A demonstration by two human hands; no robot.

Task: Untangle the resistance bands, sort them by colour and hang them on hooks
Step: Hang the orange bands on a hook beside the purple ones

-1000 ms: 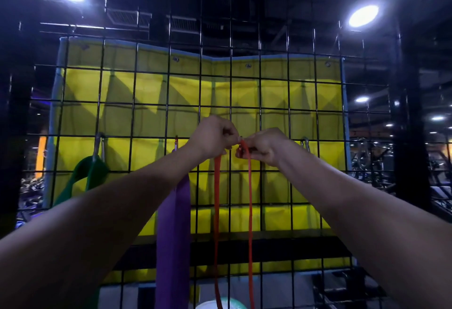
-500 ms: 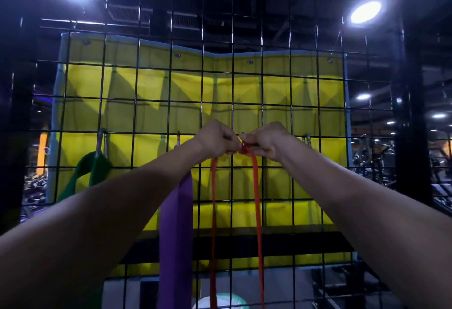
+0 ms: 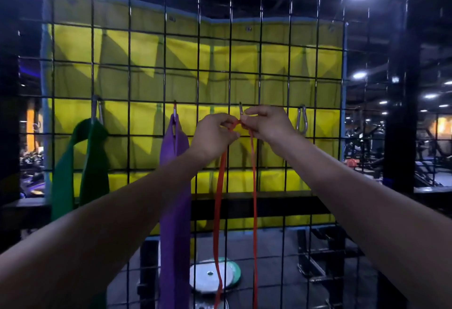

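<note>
Lowered slightly, left hand [image 3: 215,135] and right hand [image 3: 266,125] pinch the red band [image 3: 254,186], hiding its top loop.

Thin red band [image 3: 254,186] (a long loop) dangles at hook [image 3: 241,110].

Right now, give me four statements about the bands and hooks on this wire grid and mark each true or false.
1. Both hands hold the orange band. True: the left hand and right hand pinch its top at a hook.
2. The purple band lies on the floor. False: it hangs from a hook.
3. The green band hangs left of the purple band. True.
4. The rightmost hook carries a band. False: it is bare.
</note>
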